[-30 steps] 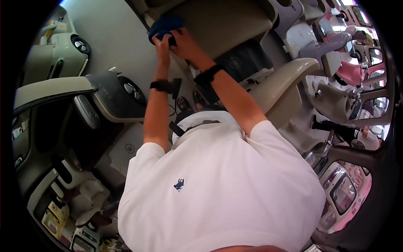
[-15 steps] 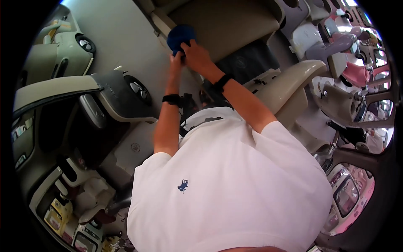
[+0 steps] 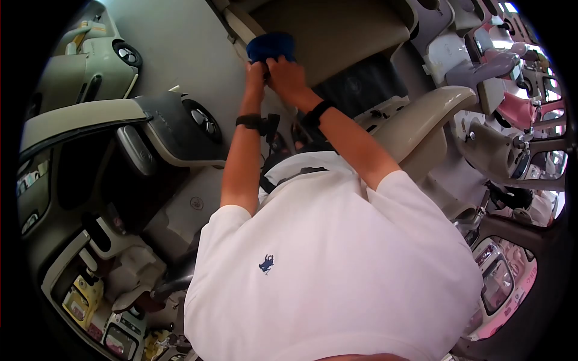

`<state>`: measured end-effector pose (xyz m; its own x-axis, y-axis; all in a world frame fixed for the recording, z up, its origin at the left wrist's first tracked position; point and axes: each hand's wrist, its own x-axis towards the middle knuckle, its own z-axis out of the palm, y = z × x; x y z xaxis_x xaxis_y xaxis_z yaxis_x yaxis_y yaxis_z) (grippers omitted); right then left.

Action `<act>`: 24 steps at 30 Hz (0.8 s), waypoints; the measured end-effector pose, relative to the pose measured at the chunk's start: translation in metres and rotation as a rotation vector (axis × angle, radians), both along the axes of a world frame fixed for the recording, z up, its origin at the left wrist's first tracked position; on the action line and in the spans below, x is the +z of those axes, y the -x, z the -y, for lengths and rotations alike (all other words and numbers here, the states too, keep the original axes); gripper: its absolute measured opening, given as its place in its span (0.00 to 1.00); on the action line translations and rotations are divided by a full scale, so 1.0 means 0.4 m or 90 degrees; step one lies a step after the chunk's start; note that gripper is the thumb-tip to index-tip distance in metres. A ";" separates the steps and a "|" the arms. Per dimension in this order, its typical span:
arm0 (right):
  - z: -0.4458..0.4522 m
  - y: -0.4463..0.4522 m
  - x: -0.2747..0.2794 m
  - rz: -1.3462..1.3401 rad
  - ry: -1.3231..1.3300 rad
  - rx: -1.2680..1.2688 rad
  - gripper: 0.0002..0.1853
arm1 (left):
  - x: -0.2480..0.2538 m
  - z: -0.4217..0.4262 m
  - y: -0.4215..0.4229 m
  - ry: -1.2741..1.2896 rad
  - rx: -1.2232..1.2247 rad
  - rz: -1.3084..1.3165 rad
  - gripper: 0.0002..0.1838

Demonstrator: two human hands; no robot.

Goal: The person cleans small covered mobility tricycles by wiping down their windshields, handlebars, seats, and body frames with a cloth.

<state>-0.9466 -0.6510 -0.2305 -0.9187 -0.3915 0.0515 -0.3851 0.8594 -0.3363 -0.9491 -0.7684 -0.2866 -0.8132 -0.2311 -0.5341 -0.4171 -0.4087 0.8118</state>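
A blue cloth-like item [image 3: 271, 46], soft and rounded, is gripped at its near edge by both of my hands at the top of the view. My left hand [image 3: 255, 80] has its fingers closed on the left part of that edge. Close beside it, my right hand [image 3: 287, 77] pinches the right part. The blue item is over the edge of a beige seat-like surface [image 3: 337, 33]. Something small and dark shows between my hands, too small to make out.
A grey-black vehicle front with a wheel [image 3: 202, 120] stands left of my forearms. To the right are a beige curved panel [image 3: 421, 117] and a dark panel [image 3: 355, 87]. Several small vehicles, one of them pink [image 3: 516, 111], fill the far right. My feet show below my hands.
Both hands and the blue item have shifted right in the view. The blue item looks wider and flatter than half a second ago, and my hands now hold its near edge side by side.
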 end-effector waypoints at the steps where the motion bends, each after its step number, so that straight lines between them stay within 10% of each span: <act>1: -0.002 0.001 -0.006 -0.006 0.004 -0.002 0.13 | 0.005 -0.010 -0.001 0.015 0.003 0.010 0.21; 14: -0.183 -0.049 0.046 0.237 -0.006 0.092 0.21 | -0.159 -0.038 -0.053 -0.095 -0.205 0.039 0.07; 24: -0.628 -0.422 0.360 0.108 0.010 -0.282 0.18 | 0.237 -0.553 -0.208 0.244 -0.818 -0.276 0.34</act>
